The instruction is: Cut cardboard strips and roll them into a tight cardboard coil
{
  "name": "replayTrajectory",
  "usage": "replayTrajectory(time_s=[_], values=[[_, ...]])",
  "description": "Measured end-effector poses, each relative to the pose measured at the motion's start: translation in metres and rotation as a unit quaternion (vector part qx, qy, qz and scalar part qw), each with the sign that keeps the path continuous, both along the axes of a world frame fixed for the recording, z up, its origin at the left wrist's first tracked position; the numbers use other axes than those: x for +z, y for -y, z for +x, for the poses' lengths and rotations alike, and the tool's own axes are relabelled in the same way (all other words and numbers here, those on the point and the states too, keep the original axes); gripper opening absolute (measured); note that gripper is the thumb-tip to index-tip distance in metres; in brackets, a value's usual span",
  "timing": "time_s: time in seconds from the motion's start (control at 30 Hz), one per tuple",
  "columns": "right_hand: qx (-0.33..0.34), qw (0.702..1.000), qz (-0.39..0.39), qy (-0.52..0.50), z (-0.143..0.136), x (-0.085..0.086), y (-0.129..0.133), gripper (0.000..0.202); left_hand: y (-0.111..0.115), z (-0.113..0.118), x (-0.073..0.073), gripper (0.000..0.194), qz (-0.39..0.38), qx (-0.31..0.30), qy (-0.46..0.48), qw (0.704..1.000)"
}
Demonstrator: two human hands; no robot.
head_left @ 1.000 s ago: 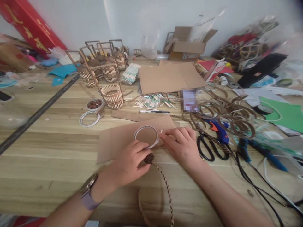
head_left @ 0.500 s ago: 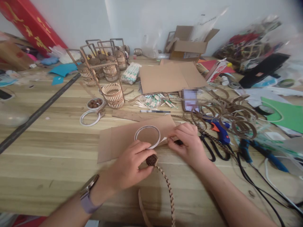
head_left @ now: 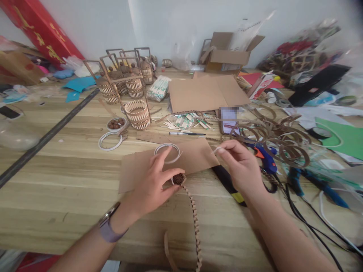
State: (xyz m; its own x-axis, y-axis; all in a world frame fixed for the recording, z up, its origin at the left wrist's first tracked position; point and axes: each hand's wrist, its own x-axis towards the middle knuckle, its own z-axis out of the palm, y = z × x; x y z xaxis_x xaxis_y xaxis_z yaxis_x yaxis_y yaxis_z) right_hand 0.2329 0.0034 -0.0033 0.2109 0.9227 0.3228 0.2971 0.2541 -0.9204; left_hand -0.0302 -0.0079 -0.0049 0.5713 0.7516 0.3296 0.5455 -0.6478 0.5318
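Observation:
My left hand (head_left: 149,183) grips a small dark brown coil (head_left: 178,178) of paper strip between thumb and fingers. A folded zigzag strip (head_left: 195,215) runs from that coil down past the table's front edge. One outstretched finger of this hand reaches over a white tape roll (head_left: 173,161), which rests on a brown cardboard piece (head_left: 197,153). Further right, my right hand (head_left: 241,166) pinches a thin white strip of tape (head_left: 217,149) between thumb and forefinger. Under the right hand lies a black tool with a yellow band (head_left: 227,185), partly covered.
Small slatted baskets (head_left: 137,115) with tall handles stand at the back left, near a bowl of brown balls (head_left: 116,123). A pen (head_left: 187,133) lies mid-table. On the right are brown strip loops (head_left: 292,151), a blue glue gun (head_left: 265,158), pliers (head_left: 317,185) and cables.
My right hand has moved right, away from the tape roll, with the white tape strip. The roll has shifted left, and a left-hand finger has stretched out over it. The black tool is more exposed.

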Motion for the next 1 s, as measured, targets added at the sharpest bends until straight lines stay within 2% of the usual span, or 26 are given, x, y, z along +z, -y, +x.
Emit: replayTrajectory(time_s=[0.1,0.27,0.4,0.57,0.73,1.0], values=[[0.120,0.977,-0.087,-0.153,-0.026,0.001,0.012,0.021,0.001,0.002,-0.003,0.029,0.011,0.025,0.014,1.000],[0.197,0.922,-0.204,-0.264,-0.052,0.002,0.027,0.033,0.005,0.006,-0.003,0.030,-0.049,-0.019,0.079,0.995],[0.219,0.884,-0.245,-0.334,-0.057,0.001,0.030,0.030,0.007,0.010,-0.002,0.030,-0.093,-0.023,0.138,0.986],[0.229,0.855,-0.275,-0.375,-0.061,0.000,0.032,0.028,0.009,0.013,0.000,0.024,-0.105,-0.020,0.178,0.978],[0.238,0.841,-0.293,-0.389,-0.064,0.000,0.033,0.028,0.010,0.015,0.003,0.019,-0.115,-0.020,0.177,0.977],[0.237,0.834,-0.301,-0.397,-0.066,-0.004,0.034,0.030,0.011,0.015,0.000,0.018,-0.110,-0.041,0.181,0.976]])
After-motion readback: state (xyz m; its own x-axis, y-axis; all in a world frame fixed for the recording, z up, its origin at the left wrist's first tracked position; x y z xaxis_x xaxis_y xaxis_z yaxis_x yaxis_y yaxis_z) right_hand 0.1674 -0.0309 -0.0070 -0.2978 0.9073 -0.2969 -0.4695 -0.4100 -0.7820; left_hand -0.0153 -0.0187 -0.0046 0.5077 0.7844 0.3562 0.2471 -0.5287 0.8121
